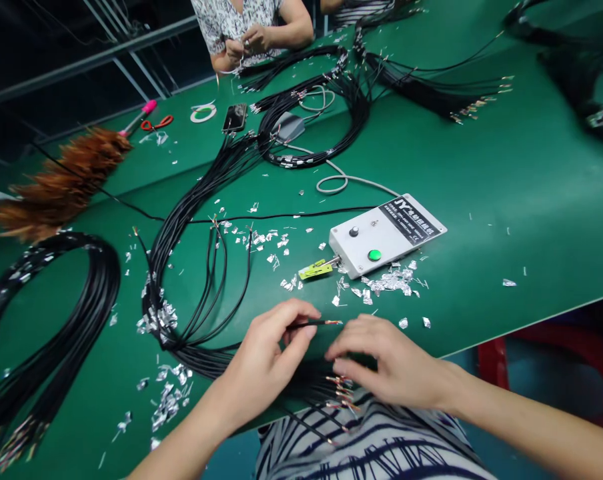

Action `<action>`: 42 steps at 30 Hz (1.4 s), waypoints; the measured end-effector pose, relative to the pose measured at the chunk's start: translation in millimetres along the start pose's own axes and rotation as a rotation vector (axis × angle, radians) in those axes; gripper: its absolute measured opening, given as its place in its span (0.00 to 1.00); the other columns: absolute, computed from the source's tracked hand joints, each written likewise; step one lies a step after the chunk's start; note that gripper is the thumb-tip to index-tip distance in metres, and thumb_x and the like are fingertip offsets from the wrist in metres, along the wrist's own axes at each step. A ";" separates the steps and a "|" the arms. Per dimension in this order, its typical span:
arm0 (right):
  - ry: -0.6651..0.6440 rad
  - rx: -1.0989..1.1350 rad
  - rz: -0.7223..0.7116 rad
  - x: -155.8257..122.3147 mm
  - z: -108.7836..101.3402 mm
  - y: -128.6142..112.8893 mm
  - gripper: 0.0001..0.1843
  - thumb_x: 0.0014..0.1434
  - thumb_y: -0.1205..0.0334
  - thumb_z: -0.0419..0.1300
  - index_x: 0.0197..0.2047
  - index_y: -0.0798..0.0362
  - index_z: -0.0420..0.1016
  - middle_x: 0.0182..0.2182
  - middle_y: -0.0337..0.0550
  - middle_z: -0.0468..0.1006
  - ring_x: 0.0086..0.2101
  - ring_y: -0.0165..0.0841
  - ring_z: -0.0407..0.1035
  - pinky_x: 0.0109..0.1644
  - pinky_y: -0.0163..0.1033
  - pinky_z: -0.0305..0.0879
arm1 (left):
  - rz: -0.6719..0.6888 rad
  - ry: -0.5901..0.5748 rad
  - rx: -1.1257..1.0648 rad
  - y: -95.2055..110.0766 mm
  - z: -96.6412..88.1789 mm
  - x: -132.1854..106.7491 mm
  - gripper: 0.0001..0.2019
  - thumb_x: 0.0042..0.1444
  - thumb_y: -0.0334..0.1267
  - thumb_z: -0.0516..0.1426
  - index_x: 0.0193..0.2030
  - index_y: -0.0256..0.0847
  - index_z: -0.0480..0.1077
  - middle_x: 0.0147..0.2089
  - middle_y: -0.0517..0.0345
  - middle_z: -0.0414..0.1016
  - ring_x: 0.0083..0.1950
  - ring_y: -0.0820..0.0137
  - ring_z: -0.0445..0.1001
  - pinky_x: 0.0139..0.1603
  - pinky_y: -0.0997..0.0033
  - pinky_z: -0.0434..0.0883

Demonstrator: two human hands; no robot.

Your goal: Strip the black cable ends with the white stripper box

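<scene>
Between thumb and fingers, my left hand pinches a black cable near its stripped end, where thin coloured wires show. My right hand is just right of that end, its fingers curled and a gap left between thumb and forefinger, with nothing seen in it. Under both hands runs a bundle of black cables, its stripped ends at the table edge by my lap. Beyond my hands lies a grey-white box machine with a green button, a knob and a yellow-green clip on its shaft.
Foil scraps litter the green table. Another cable coil lies left, near a feather duster. Farther back are red scissors, a tape roll, a phone, more cable coils and a co-worker's hands.
</scene>
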State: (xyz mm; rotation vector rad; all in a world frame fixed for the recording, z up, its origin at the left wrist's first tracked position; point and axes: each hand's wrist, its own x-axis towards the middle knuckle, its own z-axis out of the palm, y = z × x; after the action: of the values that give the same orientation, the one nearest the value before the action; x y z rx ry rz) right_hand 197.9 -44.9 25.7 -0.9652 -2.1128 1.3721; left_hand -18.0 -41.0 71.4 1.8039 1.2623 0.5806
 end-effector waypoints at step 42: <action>0.252 1.127 0.433 37.5 2.7 9.1 0.15 0.51 0.49 0.67 0.32 0.53 0.78 0.26 0.39 0.77 0.27 0.27 0.66 0.33 0.35 0.57 | -0.257 0.196 -0.403 -4.6 33.4 12.0 0.07 0.57 0.37 0.58 0.29 0.38 0.69 0.23 0.63 0.71 0.21 0.77 0.65 0.22 0.78 0.63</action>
State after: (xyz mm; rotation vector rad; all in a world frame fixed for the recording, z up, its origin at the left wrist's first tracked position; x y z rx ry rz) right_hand 174.3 -16.0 15.8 -0.9883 -0.6824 2.0995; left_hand 9.5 -41.6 48.4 1.2554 1.3679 0.8136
